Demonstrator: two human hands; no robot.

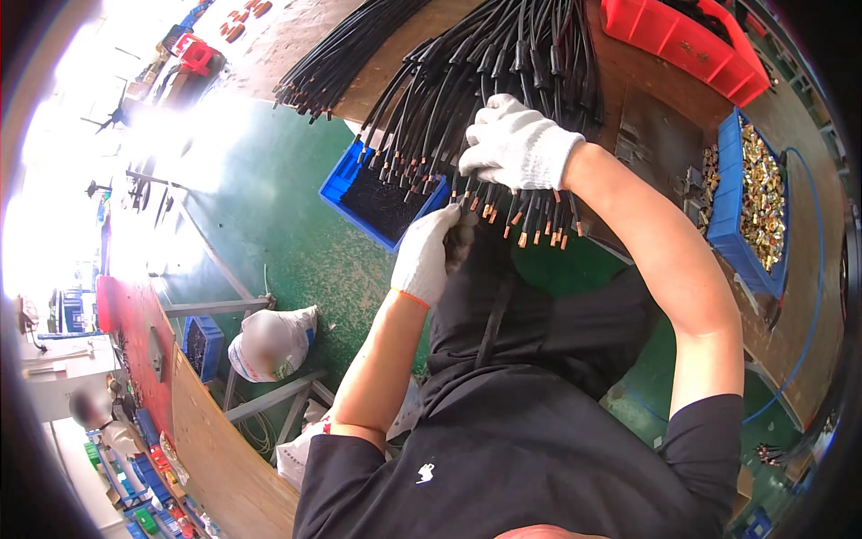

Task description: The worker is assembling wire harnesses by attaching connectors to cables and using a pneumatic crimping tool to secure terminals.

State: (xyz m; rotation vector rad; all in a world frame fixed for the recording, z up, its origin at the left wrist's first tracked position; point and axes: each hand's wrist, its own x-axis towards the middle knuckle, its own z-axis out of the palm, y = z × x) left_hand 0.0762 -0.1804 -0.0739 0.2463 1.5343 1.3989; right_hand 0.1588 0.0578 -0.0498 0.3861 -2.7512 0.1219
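White sack (pixel 271 345) beside metal frame (pixel 215 306) (blue hose (pixel 821 251) far right)

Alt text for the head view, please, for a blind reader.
The gloved right hand lies across copper-tipped black cables overhanging a wooden bench; the gloved left hand is at their ends. A blue bin of brass-coloured fittings stands to the right.

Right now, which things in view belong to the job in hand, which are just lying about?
In the job:
black cables, right hand over them, left hand at their ends;
blue bin by those ends, probably.

Lying about, apparently:
red bin;
white sack;
fittings bin at right, untouched.
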